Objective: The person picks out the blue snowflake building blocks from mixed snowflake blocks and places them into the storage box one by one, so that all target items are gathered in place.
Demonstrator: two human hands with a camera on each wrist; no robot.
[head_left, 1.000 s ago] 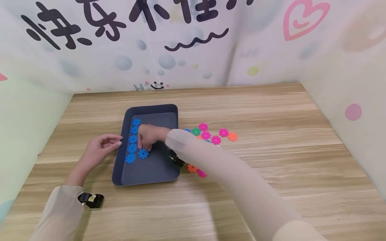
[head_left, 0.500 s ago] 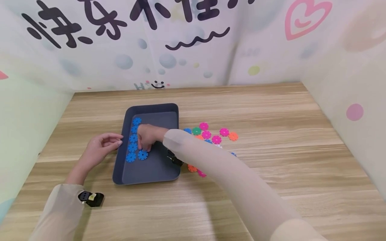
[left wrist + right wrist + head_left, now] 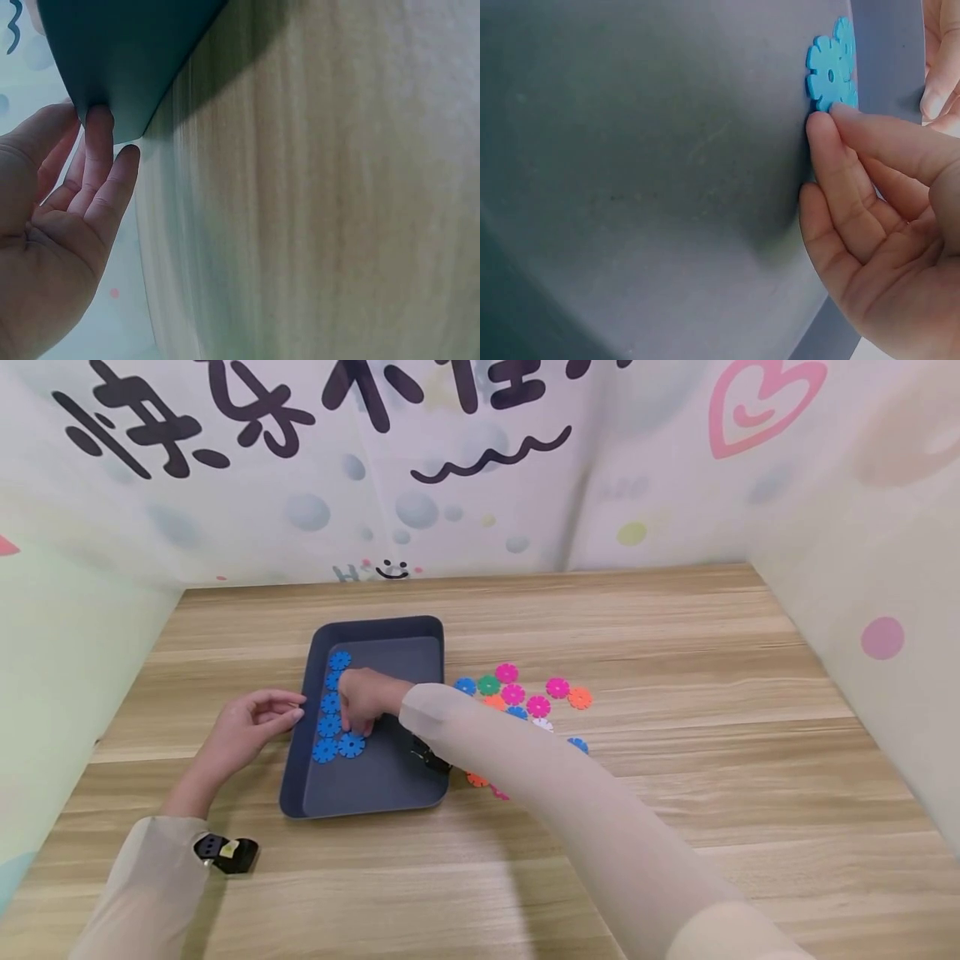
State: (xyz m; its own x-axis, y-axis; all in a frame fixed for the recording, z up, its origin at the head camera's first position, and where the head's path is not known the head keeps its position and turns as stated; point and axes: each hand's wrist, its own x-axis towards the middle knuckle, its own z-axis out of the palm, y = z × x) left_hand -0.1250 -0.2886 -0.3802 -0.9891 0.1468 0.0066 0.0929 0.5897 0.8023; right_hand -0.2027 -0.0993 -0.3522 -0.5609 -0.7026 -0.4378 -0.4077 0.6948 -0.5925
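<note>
A dark grey tray (image 3: 375, 793) holds a column of blue notched interlocking discs (image 3: 325, 750) along its left side. My right hand (image 3: 363, 697) reaches into the tray. Its thumb and index finger pinch the edge of a blue interlocking disc (image 3: 351, 744) beside the column's near end. In the right wrist view, the thumb lies over the edge of that disc (image 3: 828, 73), with other discs partly hidden behind it. My left hand (image 3: 251, 727) stays at the tray's left side, its fingertips touching the wall. The left wrist view shows those fingers against the outer wall (image 3: 135, 60).
Right of the tray, loose notched discs lie on the wooden table (image 3: 675, 693): pink (image 3: 537, 706), green (image 3: 489, 685), orange (image 3: 580, 697), white (image 3: 542, 726) and blue (image 3: 465, 686). My right sleeve (image 3: 555, 785) hides part of this group. A printed wall covering (image 3: 480, 510) stands behind the table.
My right hand has shifted slightly left, bringing the pinched blue disc closer to the nearest disc of the column. The left hand stays at the tray's wall.
</note>
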